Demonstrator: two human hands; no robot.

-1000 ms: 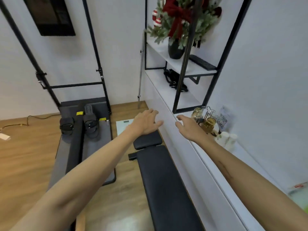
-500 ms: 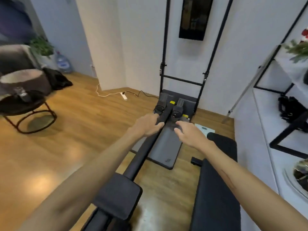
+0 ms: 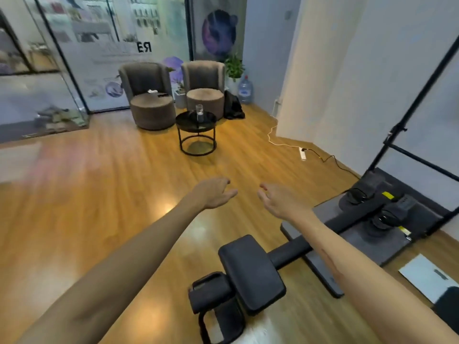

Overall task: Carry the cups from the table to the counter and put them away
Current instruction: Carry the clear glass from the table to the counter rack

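- My left hand (image 3: 214, 193) is out in front of me with the fingers loose and apart. It holds nothing.
- My right hand (image 3: 280, 202) is just beside it, palm turned in, fingers a little bent. It holds nothing too.
- Both hands hang in the air over the wood floor (image 3: 104, 194). They touch nothing.
- Right under my arms is a black padded bench (image 3: 250, 271). It joins a grey exercise machine (image 3: 372, 224) on my right.
- A second ago I was looking at the white counter with the glasses on it. Half a second ago I saw the machine and the wall. Now I have turned around and I see the far side of the room.
- So my hands look the same as before, but the room in front of me is new.
- Far across the floor stands a small round black table (image 3: 196, 120). One clear glass cup (image 3: 199, 112) stands upright on it.
- Behind the table are two grey round chairs (image 3: 149, 95). A water jug (image 3: 245, 90) and a green plant (image 3: 234, 67) are in the corner.
- I think this means I am done at the counter for now and am going back for that cup.
- The cup is well apart from my hands, so I guess I must walk over first.
- A white cord and power strip (image 3: 302, 153) lie on the floor near the wall. I should step around them.
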